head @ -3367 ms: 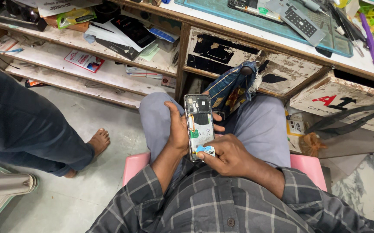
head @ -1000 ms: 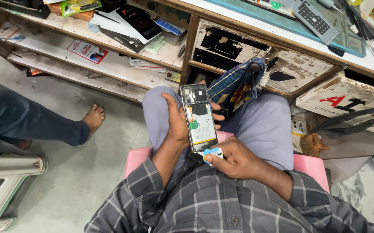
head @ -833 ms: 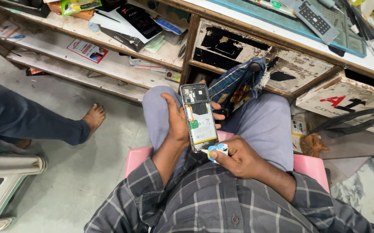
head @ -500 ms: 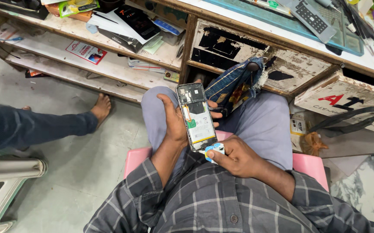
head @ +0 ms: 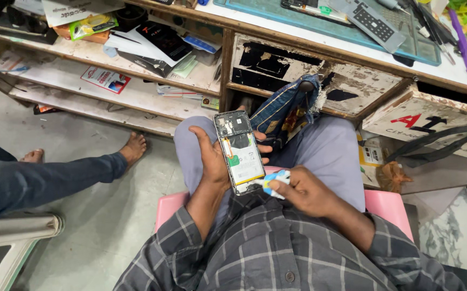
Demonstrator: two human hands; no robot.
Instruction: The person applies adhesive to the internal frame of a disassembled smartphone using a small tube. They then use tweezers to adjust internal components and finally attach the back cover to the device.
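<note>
Silver metal shows inside the opened phone with its back cover off (head: 241, 152), which sits over the person's lap. The left hand (head: 212, 161) wraps around the opened phone's left edge, fingertips peeking out on the far side. The right hand (head: 303, 189) pinches a small blue and white tool (head: 272, 182) at the opened phone's bottom end. The tool's tip is too small to make out.

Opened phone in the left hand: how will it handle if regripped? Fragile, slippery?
The opened phone looks stiff and flat, held only by its edges in the left hand. Exposed internals suggest it is fragile to pressing. Probably light; the thin edges may slip.
</note>
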